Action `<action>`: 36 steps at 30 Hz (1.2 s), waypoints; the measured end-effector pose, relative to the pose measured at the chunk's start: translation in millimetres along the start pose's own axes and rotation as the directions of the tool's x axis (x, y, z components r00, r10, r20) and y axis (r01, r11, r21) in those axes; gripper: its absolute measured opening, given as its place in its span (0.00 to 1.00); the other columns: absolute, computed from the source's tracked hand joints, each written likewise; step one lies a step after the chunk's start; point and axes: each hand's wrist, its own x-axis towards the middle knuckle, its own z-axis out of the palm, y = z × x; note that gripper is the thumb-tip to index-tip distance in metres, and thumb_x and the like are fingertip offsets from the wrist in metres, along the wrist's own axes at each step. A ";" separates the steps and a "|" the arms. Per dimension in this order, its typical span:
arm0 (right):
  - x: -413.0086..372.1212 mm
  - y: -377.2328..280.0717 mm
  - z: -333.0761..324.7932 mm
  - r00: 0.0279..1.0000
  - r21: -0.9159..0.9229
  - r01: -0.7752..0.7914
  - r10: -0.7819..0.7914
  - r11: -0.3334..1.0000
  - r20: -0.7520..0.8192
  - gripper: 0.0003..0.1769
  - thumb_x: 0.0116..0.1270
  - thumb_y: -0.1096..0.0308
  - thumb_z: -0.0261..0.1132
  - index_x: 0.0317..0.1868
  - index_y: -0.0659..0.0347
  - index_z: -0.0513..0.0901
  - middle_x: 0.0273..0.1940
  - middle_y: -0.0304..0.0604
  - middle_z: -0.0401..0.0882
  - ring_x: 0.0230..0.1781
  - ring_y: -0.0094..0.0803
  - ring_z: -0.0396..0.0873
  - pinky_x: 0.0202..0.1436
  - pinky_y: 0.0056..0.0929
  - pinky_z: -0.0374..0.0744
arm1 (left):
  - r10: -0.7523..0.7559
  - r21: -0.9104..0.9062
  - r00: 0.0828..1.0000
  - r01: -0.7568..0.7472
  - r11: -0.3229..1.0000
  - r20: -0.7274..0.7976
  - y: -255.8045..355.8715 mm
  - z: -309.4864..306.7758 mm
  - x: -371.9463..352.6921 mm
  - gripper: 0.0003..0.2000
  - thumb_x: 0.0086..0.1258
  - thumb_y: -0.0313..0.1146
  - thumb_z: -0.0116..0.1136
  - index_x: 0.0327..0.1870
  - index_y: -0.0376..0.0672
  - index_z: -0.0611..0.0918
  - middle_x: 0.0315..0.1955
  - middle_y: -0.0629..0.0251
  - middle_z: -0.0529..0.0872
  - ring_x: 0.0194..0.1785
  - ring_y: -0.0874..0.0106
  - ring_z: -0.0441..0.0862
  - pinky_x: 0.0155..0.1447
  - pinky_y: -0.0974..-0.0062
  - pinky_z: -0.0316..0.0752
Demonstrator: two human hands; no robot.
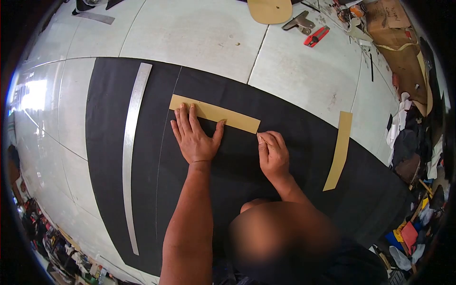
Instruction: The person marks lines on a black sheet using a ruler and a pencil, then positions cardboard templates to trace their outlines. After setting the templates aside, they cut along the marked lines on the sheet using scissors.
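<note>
A tan rectangular strip (232,118) lies on a large black sheet (228,175), its left end near a thin pale line drawn on the sheet. My left hand (196,137) presses on the strip with its fingers spread. At the strip's lower right corner is my right hand (274,152), its thumb and index finger pinched together; whatever they hold is too small to make out. A long metal ruler (129,142) lies on the sheet to the left. Another tan strip (339,151) rests across the sheet's edge at the right.
White floor tiles (190,33) surround the sheet. Beyond it lie a rounded tan piece (270,10), a metal clip (300,22) and a red cutter (317,36). Cardboard (392,28) and mixed scraps line the right side. A blurred head shape covers the lower middle.
</note>
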 end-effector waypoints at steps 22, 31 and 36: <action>-11.9 14.2 33.1 0.969 -0.298 0.207 -0.154 0.932 0.192 0.13 0.75 0.64 0.62 0.57 0.52 0.81 0.70 0.44 0.75 0.76 0.51 0.65 0.79 0.62 0.57 | -0.003 -0.270 0.995 -0.025 0.962 -0.103 -6.0 -6.6 -1.7 0.34 0.70 0.46 0.64 0.74 0.44 0.68 0.77 0.39 0.58 0.82 0.43 0.48 0.83 0.43 0.40; -19.6 16.9 36.4 0.966 -0.349 0.254 -0.219 0.902 0.135 0.12 0.78 0.61 0.58 0.56 0.53 0.81 0.71 0.43 0.74 0.77 0.49 0.63 0.79 0.61 0.56 | -0.389 -0.247 0.831 0.311 0.918 -0.398 -191.0 -77.0 -143.5 0.26 0.72 0.28 0.60 0.70 0.36 0.72 0.67 0.47 0.76 0.74 0.50 0.69 0.78 0.56 0.61; -21.4 21.4 40.2 0.961 -0.341 0.278 -0.263 0.898 0.090 0.13 0.78 0.60 0.59 0.57 0.52 0.81 0.70 0.41 0.75 0.76 0.48 0.64 0.80 0.59 0.56 | -0.587 0.305 0.766 0.643 0.703 -0.263 -380.8 -97.5 -321.3 0.30 0.80 0.47 0.52 0.77 0.42 0.67 0.74 0.38 0.65 0.75 0.42 0.64 0.74 0.48 0.64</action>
